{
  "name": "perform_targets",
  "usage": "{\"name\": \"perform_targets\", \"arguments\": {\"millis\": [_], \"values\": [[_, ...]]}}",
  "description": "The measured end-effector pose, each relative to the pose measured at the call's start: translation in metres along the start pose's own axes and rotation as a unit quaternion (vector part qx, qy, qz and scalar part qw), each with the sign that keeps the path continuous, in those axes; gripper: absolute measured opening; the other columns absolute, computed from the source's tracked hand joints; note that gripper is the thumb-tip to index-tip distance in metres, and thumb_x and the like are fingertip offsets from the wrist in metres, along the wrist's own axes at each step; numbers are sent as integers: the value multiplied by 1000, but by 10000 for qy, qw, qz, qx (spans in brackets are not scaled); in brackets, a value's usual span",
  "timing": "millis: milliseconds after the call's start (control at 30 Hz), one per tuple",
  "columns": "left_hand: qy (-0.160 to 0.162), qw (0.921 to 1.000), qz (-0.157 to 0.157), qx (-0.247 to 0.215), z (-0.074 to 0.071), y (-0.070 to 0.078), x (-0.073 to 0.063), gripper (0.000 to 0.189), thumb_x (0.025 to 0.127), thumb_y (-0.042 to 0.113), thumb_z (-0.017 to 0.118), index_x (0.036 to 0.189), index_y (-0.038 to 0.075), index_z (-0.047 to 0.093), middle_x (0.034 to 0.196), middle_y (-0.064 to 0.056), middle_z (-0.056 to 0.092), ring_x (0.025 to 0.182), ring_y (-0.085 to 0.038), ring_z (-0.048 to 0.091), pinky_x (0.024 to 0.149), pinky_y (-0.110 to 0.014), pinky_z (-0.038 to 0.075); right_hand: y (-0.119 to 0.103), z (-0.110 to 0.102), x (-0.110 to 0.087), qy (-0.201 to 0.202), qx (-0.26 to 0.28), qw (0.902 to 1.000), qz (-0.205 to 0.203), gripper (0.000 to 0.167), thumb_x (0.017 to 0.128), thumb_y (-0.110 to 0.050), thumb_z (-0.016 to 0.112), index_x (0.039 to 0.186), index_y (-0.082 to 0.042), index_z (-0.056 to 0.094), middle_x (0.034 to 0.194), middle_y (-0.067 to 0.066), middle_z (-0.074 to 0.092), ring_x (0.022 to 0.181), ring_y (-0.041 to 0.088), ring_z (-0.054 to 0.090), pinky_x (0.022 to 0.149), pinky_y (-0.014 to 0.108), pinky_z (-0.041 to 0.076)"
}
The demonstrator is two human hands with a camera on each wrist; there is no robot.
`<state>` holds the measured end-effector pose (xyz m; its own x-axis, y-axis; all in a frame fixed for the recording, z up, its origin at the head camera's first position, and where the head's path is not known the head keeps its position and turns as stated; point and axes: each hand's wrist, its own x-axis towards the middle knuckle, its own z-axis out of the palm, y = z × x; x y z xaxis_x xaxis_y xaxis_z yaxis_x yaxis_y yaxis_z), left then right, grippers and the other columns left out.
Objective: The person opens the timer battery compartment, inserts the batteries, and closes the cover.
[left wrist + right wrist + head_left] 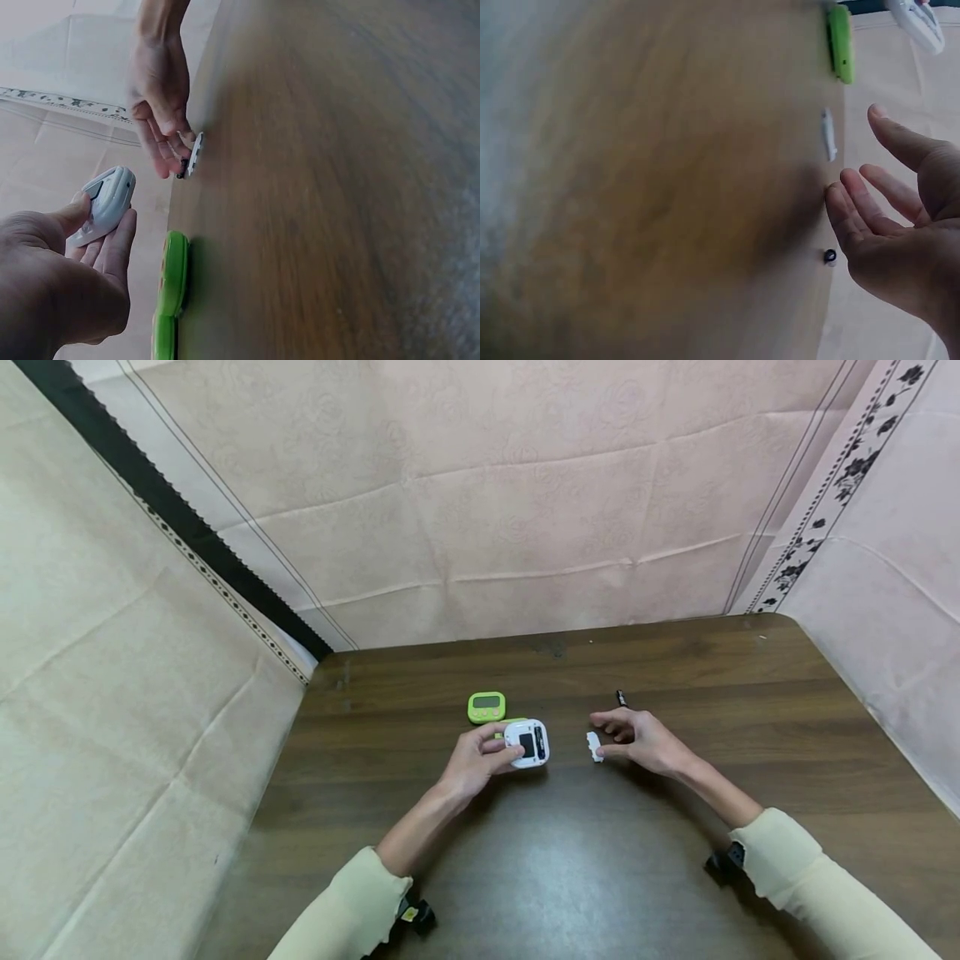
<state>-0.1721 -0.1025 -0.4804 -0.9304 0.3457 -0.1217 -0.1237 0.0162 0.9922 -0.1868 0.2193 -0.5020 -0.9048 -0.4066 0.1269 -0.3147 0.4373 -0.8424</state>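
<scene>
Head, left hand [474, 762]: gripping the white device [528, 743], thumb on its face, fingers behind. Slotted face is up, presumably to keep the narrow dark slot accessible.
Head, right hand [648, 743]: grasping nothing, fingers loosely bent, thumb near the white strip [594, 747].
White strip: thin, notched edges, looks like plastic; likely a cover, set within easy reach.
Black cylinder [621, 698]: small, battery-like, on the table [555, 885] just beyond the right hand.
Green timer [486, 707]: screen up, rounded corners; second green piece [516, 720] partly hidden behind the white device.
Left wrist, white device: pinched between thumb and fingers, off the table; smooth, thick, round-edged shell.
Left wrist, right hand: overlaps the white strip; contact can't be told here.
Right wrist, right hand: thumb spread from fingers, nothing held; the white strip sits apart, on the table.
Right wrist, table: brown woodgrain, blurred.
</scene>
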Motion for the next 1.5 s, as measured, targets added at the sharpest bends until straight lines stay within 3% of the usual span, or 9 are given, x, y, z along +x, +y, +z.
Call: {"name": "perform_targets", "arguments": {"millis": [200, 433, 633, 800, 967, 1133, 1267, 1500], "values": [[5, 10000, -5, -29, -1, -1, 0, 37, 99, -3, 72, 135, -6, 63, 124, -27, 72, 106, -28, 74, 92, -41, 63, 8, 4, 5, 44, -664, 9977, -86, 51, 88, -7, 89, 133, 6, 69, 119, 18, 68, 102, 31, 63, 87, 43, 58], [-26, 10000, 32, -10, 0, -2, 1, 38, 99, -3, 73, 135, -6, 63, 123, -26, 73, 106, -28, 74, 90, -39, 64, 6, 9, 10, -14, -1431, 9895, -199, 43, 85, -9, 91, 124, 2, 76, 122, 17, 64, 93, 27, 64, 81, 43, 57], [-17, 10000, 9, 3, 1, -2, 1, 38, 98, -3, 73, 135, -4, 64, 122, -25, 74, 106, -27, 74, 90, -39, 64, 3, 9, 12, -42, -1455, 9888, -326, 41, 82, -4, 92, 118, 0, 71, 111, 15, 64, 91, 26, 62, 78, 39, 56], [-21, 10000, 29, -24, 3, -5, 1, 37, 98, -4, 73, 135, -5, 64, 122, -26, 74, 105, -26, 74, 90, -38, 64, 2, 11, 13, -1, -846, 9959, -307, 33, 88, 8, 83, 116, 2, 67, 99, 12, 68, 87, 24, 65, 75, 32, 58], [-43, 10000, 57, 29, 4, -6, 1, 37, 99, -5, 72, 135, -5, 64, 122, -27, 73, 106, -26, 74, 90, -38, 64, -1, 11, 13, 267, -294, 9991, -127, 25, 93, 12, 74, 117, 5, 69, 98, 13, 71, 88, 24, 69, 73, 27, 59], [-34, 10000, 66, 24, 4, -7, 2, 37, 99, -5, 72, 135, -5, 64, 123, -27, 73, 106, -27, 74, 90, -39, 64, -9, 12, 13, 522, 259, 9972, 477, 23, 97, 6, 74, 120, 5, 73, 101, 14, 75, 88, 20, 72, 68, 27, 60], [-28, 9999, 118, -59, 6, -7, 3, 37, 99, -4, 72, 135, -6, 64, 122, -28, 73, 106, -27, 74, 91, -39, 64, -21, 16, 15, 720, 1259, 9844, 994, 23, 97, 1, 76, 119, 8, 72, 106, 18, 77, 91, 13, 73, 78, 32, 64], [35, 9999, 125, -106, 8, -7, 6, 37, 98, -4, 73, 134, -6, 65, 122, -28, 73, 105, -26, 75, 91, -39, 64, -45, 24, 15, 737, 2831, 9444, 1501, 24, 98, -1, 76, 118, 9, 68, 106, 9, 77, 92, 16, 72, 98, 47, 61]]}}
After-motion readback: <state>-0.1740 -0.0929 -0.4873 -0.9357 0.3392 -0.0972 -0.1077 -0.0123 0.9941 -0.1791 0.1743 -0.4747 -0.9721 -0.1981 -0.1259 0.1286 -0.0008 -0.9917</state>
